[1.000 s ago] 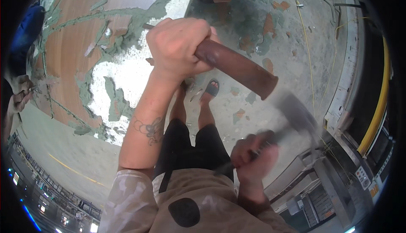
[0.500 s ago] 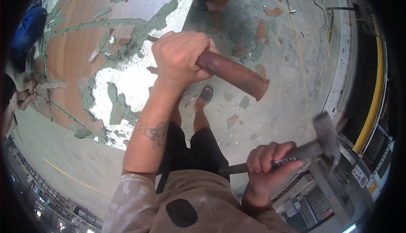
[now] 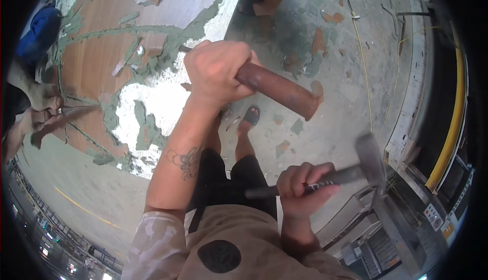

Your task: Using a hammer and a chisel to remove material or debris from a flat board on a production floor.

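My left hand [image 3: 216, 69] is closed round the thick, reddish-brown cylindrical handle [image 3: 279, 91] of a chisel-like tool. A short dark piece of its thin end shows past my knuckles over the edge of a large panel [image 3: 152, 89]; its tip is hard to make out. Lower right, my right hand [image 3: 306, 186] grips the dark shaft of a hammer [image 3: 371, 160], whose blurred metal head is apart from the brown handle. The panel carries wood-grain sheet, crumbled green-grey filler [image 3: 142, 122] and bare white patches.
Another person's hands [image 3: 43, 107] hold a blade-like tool at the panel's left side. Broken flakes [image 3: 317, 41] litter the concrete floor on the right, where a yellow cable [image 3: 365, 66] runs. Machinery with a yellow rail [image 3: 450, 153] stands far right.
The hammer and my right hand have moved left and slightly up, nearer the brown handle. My left hand is almost still. The other person's hands have shifted right over the panel.
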Available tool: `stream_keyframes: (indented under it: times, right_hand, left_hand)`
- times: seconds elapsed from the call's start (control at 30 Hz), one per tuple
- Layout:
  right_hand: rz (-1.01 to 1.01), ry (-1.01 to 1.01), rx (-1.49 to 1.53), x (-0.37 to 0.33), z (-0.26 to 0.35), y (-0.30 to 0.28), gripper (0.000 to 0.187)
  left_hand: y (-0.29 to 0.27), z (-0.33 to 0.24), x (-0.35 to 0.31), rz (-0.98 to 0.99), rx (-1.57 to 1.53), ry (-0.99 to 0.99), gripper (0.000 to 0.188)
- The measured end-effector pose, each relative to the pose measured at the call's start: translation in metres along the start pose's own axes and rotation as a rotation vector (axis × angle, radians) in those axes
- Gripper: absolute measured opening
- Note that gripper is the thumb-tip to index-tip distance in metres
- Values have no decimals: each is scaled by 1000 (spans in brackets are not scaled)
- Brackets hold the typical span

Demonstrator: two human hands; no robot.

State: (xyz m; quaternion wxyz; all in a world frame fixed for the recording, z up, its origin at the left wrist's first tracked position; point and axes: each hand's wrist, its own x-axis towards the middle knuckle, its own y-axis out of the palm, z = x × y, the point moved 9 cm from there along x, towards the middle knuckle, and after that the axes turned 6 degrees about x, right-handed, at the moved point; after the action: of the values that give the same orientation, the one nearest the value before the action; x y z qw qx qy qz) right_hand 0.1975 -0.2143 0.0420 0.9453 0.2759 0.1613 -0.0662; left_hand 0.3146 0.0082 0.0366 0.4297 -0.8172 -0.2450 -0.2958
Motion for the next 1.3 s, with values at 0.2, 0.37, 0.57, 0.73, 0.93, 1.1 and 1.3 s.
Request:
stream_keyframes:
  times: [0.2,0.37,0.57,0.73,0.93,1.1,1.3]
  right_hand:
    - [-53,81,9,8,-15,-12,55]
    - [16,213,-147,14,-24,-10,52]
    - [34,279,-263,20,-29,-1,52]
    - [112,236,-447,21,-29,1,54]
    - [-3,279,-98,20,-33,-5,55]
    - [-54,114,214,23,-19,-8,49]
    - [-112,179,197,23,-20,-11,54]
  left_hand:
    - [9,3,-4,79,72,31,21]
    - [6,3,-6,101,78,20,22]
    - [8,5,-5,106,96,8,21]
    - [9,5,-2,111,73,-8,21]
    - [9,9,-1,110,103,3,21]
    - [11,11,-3,154,131,-26,22]
    - [12,13,-5,138,138,-21,22]
